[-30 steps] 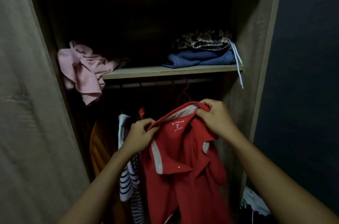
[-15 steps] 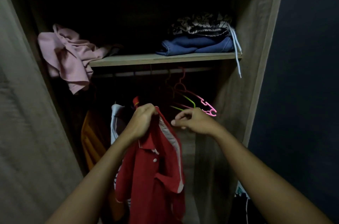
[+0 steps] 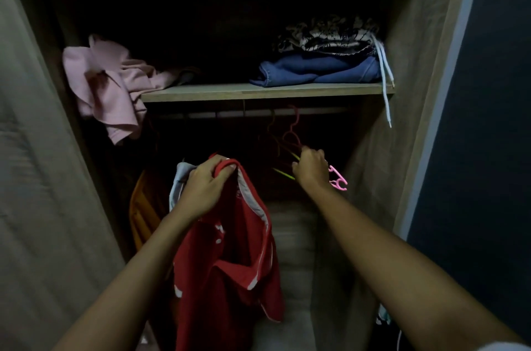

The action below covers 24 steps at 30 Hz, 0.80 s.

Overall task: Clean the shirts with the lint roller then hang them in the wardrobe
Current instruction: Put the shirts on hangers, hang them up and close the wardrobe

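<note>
A red polo shirt point(image 3: 230, 273) with white trim hangs down from my left hand point(image 3: 205, 188), which grips it at the collar in front of the open wardrobe. My right hand point(image 3: 311, 168) is further right and a bit higher, closed on a pink plastic hanger point(image 3: 337, 179) that hangs from the wardrobe rail point(image 3: 316, 111). A green hanger point(image 3: 283, 174) and an orange one sit close beside it on the same rail. No lint roller is visible.
The wooden shelf point(image 3: 267, 91) above the rail carries a crumpled pink garment point(image 3: 109, 86) at the left and folded blue jeans point(image 3: 316, 70) under a patterned cloth at the right. An orange garment point(image 3: 143, 207) and a pale shirt hang at the left. Wardrobe side walls flank the opening.
My right hand let go of the red shirt's collar and moved up and right to the pink hanger. The shirt now dangles from my left hand alone.
</note>
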Each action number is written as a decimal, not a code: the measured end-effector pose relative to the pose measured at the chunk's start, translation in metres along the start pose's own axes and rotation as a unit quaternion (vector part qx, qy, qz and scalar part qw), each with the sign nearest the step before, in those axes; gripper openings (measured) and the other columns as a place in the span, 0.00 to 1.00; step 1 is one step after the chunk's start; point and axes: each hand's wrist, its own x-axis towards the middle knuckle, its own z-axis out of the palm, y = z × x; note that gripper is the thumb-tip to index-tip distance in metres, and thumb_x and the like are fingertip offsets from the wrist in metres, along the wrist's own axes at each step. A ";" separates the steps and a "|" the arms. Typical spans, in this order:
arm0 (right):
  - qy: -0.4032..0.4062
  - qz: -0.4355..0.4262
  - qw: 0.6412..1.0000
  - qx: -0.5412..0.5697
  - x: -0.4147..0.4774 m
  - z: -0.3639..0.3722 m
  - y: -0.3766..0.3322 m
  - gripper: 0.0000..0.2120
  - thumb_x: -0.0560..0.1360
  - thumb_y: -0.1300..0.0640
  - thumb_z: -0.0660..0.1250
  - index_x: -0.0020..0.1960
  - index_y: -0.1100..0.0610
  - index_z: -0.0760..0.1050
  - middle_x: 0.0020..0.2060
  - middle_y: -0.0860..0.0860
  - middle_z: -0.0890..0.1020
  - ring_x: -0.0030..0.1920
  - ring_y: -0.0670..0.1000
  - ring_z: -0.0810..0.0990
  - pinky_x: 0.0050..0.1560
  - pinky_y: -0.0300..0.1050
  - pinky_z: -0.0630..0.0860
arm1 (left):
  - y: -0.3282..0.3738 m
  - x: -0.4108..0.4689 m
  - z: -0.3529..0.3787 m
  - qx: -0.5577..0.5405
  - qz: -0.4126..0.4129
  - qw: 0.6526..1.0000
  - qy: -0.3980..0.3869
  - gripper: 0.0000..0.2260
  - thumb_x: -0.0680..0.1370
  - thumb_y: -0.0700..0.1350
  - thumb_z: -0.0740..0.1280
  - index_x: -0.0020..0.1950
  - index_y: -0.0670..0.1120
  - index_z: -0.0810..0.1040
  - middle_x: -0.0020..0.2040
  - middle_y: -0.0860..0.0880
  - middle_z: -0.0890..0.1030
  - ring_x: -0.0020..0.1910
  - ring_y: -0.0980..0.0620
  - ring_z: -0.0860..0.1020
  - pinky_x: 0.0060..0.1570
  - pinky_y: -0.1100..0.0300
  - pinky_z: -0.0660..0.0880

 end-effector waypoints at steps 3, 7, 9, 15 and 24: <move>-0.026 0.022 0.999 0.021 0.007 0.007 -0.002 0.11 0.74 0.56 0.70 0.52 0.62 0.79 0.49 0.61 0.83 0.52 0.62 0.82 0.50 0.51 0.80 | 0.002 -0.001 0.000 0.018 0.004 1.000 0.018 0.06 0.82 0.44 0.64 0.54 0.48 0.82 0.47 0.54 0.83 0.47 0.66 0.80 0.45 0.76 0.72; -0.034 0.032 0.995 0.083 0.019 0.012 -0.011 0.07 0.75 0.57 0.69 0.47 0.60 0.82 0.45 0.60 0.85 0.48 0.62 0.84 0.48 0.52 0.82 | -0.004 0.003 -0.001 0.053 0.003 0.998 0.038 0.07 0.82 0.46 0.65 0.52 0.48 0.82 0.44 0.56 0.82 0.44 0.66 0.80 0.44 0.73 0.74; -0.025 0.032 0.993 0.111 0.019 0.010 -0.015 0.06 0.75 0.57 0.71 0.48 0.60 0.83 0.45 0.61 0.85 0.48 0.62 0.84 0.48 0.52 0.82 | -0.007 0.004 -0.003 0.059 -0.002 0.997 0.042 0.07 0.82 0.46 0.65 0.50 0.47 0.83 0.42 0.55 0.82 0.42 0.65 0.80 0.41 0.71 0.73; -0.022 0.035 0.987 0.158 -0.023 -0.007 -0.007 0.04 0.73 0.56 0.73 0.42 0.56 0.81 0.38 0.56 0.85 0.42 0.57 0.83 0.42 0.43 0.75 | 0.004 0.000 -0.007 0.061 -0.021 0.997 0.038 0.07 0.82 0.47 0.66 0.47 0.47 0.82 0.39 0.56 0.81 0.36 0.68 0.79 0.34 0.76 0.69; 0.055 0.054 0.968 0.237 -0.201 -0.032 0.005 0.03 0.75 0.57 0.71 0.45 0.52 0.77 0.31 0.45 0.77 0.32 0.47 0.76 0.35 0.47 0.74 | 0.018 -0.037 -0.040 0.072 -0.007 0.997 0.008 0.09 0.81 0.44 0.67 0.45 0.42 0.81 0.34 0.55 0.77 0.32 0.70 0.77 0.32 0.76 0.67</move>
